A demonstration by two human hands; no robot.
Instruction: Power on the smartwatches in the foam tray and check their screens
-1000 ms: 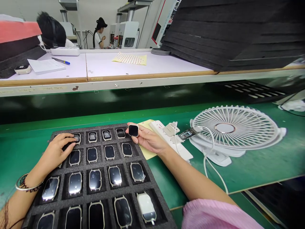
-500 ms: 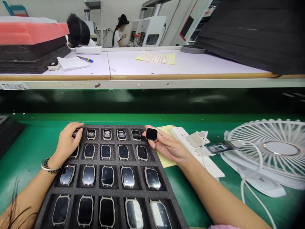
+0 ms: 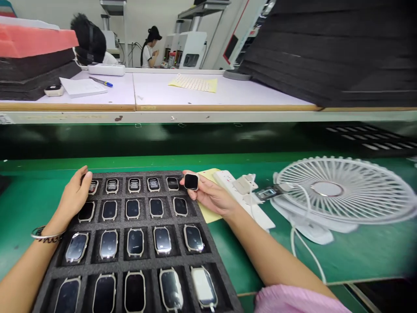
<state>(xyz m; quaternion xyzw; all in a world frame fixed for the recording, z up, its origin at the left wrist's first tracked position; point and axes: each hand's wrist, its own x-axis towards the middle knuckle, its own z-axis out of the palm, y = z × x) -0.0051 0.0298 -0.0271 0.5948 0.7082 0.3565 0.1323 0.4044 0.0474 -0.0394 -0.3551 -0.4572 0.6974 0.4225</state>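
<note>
My right hand (image 3: 211, 193) pinches a smartwatch without straps (image 3: 191, 181), its dark screen facing me, just off the far right corner of a black foam tray (image 3: 120, 222). My left hand (image 3: 72, 195) grips the tray's far left edge, thumb on the upper side and fingers along the outside. Rows of similar watches lie in the tray's pockets. Several in the farthest row show white text, such as the watch (image 3: 134, 185) near its middle. The far right pocket holds a dark-screened watch (image 3: 172, 184), close to my right fingertips.
Right of the tray are a yellow sheet (image 3: 208, 213), a white power strip (image 3: 224, 177) with a plugged-in adapter, and a white fan (image 3: 352, 191) with a cable. A raised shelf (image 3: 244, 98) carries foam stacks, paper and a pen (image 3: 100, 81). Two people sit beyond.
My view has turned to the right. My left hand has slid slightly outward, uncovering more of the far left watch. The right hand still holds its watch beside the tray.
</note>
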